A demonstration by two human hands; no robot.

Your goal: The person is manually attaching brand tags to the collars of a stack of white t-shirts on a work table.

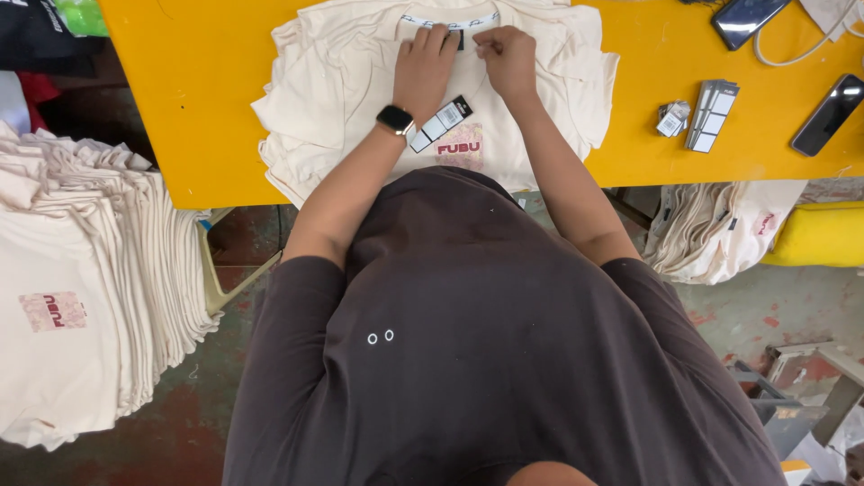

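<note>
Cream shirts (540, 99) lie stacked on the yellow surface (198, 99). Both hands, the left hand (425, 65) and the right hand (508, 56), pinch the top shirt's collar (450, 22), close together. A strip of tags (439, 123) rests by the left wrist.

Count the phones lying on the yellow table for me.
2. One phone lies at the table's top right edge, partly cut off by the frame; the other phone lies at the far right, below a white cable. More may lie beyond view.

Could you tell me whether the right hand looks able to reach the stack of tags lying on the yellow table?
Probably yes: the right hand rests at the shirt's collar, and the stack of tags lies off to its right on the yellow table, with nothing between them.
</note>
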